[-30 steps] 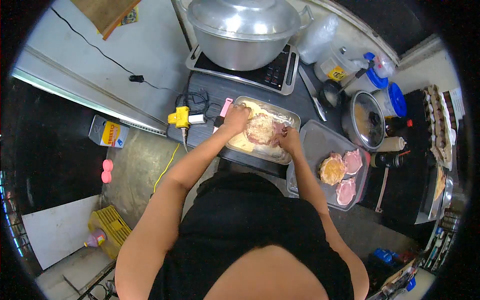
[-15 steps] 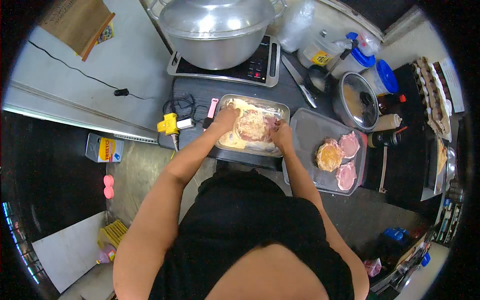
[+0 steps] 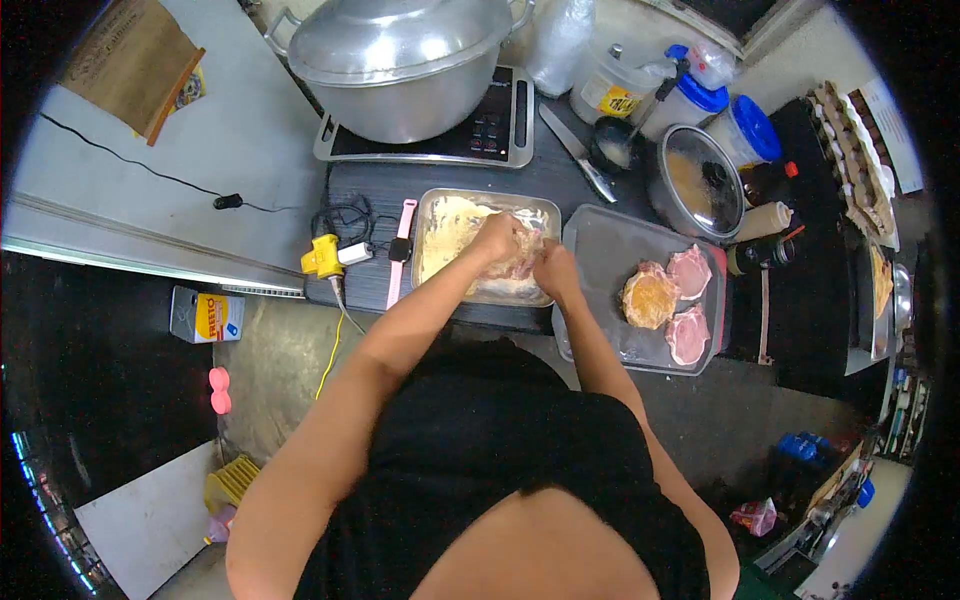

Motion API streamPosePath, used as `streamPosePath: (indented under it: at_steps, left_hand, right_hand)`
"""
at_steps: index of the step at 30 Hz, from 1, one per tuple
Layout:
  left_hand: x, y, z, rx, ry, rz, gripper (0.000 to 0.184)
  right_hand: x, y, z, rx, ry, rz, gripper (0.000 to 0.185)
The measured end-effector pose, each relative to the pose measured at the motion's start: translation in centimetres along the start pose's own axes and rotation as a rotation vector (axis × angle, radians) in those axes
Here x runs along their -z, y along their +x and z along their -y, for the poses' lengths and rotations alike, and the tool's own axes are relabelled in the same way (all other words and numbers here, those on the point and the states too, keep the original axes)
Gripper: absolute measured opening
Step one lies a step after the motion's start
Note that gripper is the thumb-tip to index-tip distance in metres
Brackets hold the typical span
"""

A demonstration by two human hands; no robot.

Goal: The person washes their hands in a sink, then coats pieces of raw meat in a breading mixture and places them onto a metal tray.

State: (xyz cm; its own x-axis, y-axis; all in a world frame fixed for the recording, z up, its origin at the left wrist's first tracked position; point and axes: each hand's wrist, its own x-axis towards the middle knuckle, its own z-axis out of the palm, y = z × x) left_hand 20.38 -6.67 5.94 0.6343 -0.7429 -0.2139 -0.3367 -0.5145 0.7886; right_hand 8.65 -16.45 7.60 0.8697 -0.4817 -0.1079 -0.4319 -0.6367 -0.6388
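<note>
A steel tray (image 3: 427,270) on the dark counter holds pale yellow powder, smeared thin in places. In its right half lies a raw meat slice (image 3: 518,268), dusted with the powder and partly covered by my hands. My left hand (image 3: 496,240) is closed over the slice, its fingers curled; what they hold is hidden. At the tray's right edge my right hand (image 3: 556,272) pinches the side of the meat. Beside it, a grey plastic tray (image 3: 600,250) carries two bare pink meat slices (image 3: 688,335) and a yellow coated piece (image 3: 649,296).
A large lidded pot (image 3: 400,75) stands on an induction cooker (image 3: 505,130) behind the steel tray. A knife (image 3: 578,150) lies near a glass-lidded pot (image 3: 700,180) and several tubs. Left are a pink-strapped watch (image 3: 400,250) and a yellow plug adapter (image 3: 322,258).
My left hand has moved right, from the powder at the tray's left side to over the meat. My right hand stays at the slice's right edge. The view has shifted slightly.
</note>
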Motion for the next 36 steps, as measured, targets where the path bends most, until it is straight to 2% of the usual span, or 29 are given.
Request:
streamPosePath:
  at_steps: [5,8,9,12,15,18,19,20,22,23,26,29,33,36]
  left_hand:
    - [0.7,-0.5,1.4,0.092,-0.159,0.075,0.027]
    - [0.9,-1.3,3.4,-0.046,-0.069,-0.036,0.026]
    - [1.0,-2.1,3.5,-0.160,-0.022,-0.131,0.025]
    - [2.4,-3.4,2.1,-0.013,0.036,-0.069,0.017]
    - [2.2,-3.2,3.3,-0.014,0.262,-0.057,0.015]
    - [2.0,-4.1,3.3,-0.153,0.320,-0.142,0.017]
    - [2.1,-4.5,3.1,-0.111,0.291,-0.052,0.017]
    - [1.8,-4.6,3.6,-0.161,0.304,-0.071,0.018]
    - [1.3,-4.8,4.7,-0.261,0.327,-0.111,0.019]
    - [1.8,-5.4,4.2,-0.227,0.328,-0.131,0.021]
    - [3.5,-7.4,3.3,-0.123,0.306,-0.185,0.027]
    - [3.4,-7.4,5.2,-0.003,0.210,-0.218,0.033]
    - [4.5,-7.6,5.7,-0.042,0.191,-0.242,0.036]
    - [4.3,-7.5,6.8,0.004,0.177,-0.243,0.036]
  right_hand:
    - [-0.9,0.1,-1.1,0.182,0.027,-0.186,0.035]
    - [-1.2,0.3,-1.4,0.150,0.073,-0.145,0.034]
    - [-1.3,0.4,-1.3,0.169,0.061,-0.134,0.034]
    - [-1.4,0.5,-1.3,0.241,-0.008,-0.083,0.032]
    - [-1.8,0.3,-1.2,0.311,-0.150,-0.007,0.028]
    - [-3.0,0.5,-1.1,0.293,-0.286,0.034,0.026]
    - [-3.4,0.5,-1.1,0.297,-0.321,0.067,0.025]
    - [-3.5,0.5,-0.8,0.298,-0.356,0.102,0.025]
    - [-3.9,0.8,0.0,0.241,-0.263,0.177,0.032]
    - [-4.0,0.9,0.4,0.215,-0.217,0.215,0.036]
    - [-6.7,1.0,-1.1,0.439,-0.469,-0.049,0.051]
    - [-7.9,-1.4,0.2,0.332,-0.387,0.238,0.062]
    - [-5.6,-2.0,2.2,0.451,-0.109,0.596,0.062]
    - [-5.4,-0.7,0.8,0.689,-0.158,0.704,0.061]
